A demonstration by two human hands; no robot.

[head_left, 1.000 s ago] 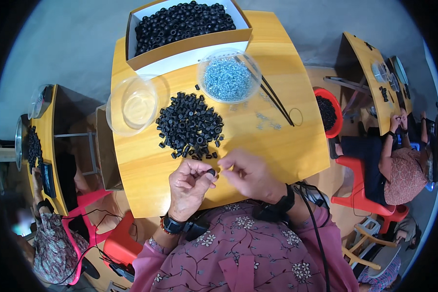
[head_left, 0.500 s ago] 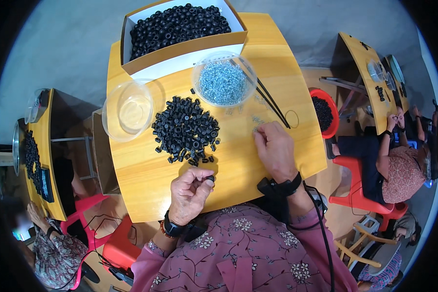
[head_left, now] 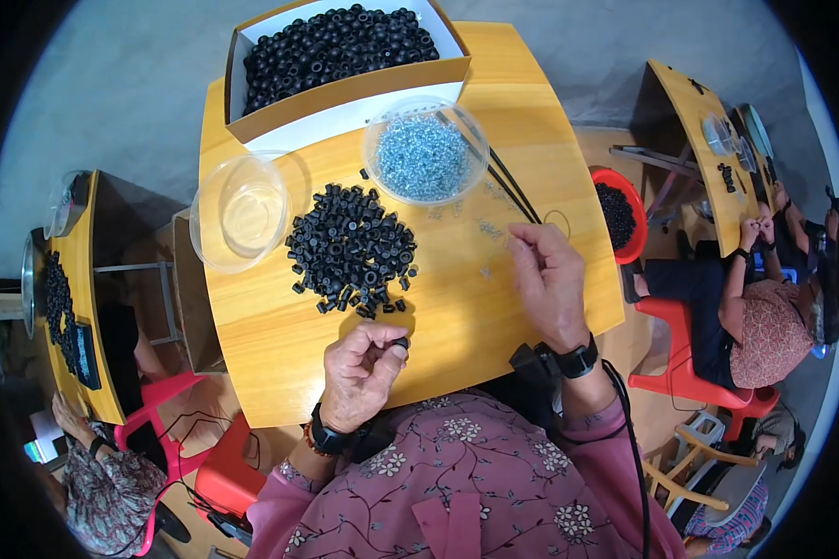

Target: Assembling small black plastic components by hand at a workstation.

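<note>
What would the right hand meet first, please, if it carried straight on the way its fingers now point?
The right hand points up and slightly left across the table. It would probably first meet the small loose silvery pieces just beyond its fingertips, then the clear bowl of blue-grey bits; depth is uncertain.

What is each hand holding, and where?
Left hand pinches a black ring by its rim. Right hand reaches among tiny parts; any hold cannot be told.

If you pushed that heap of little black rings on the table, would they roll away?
Probably some would. The black rings look like short round tubes, so ones lying on their sides might roll, while those on their flat ends would likely just slide. They seem small and light: the left hand pinches one between fingertips. The smooth wooden table offers little grip.
</note>
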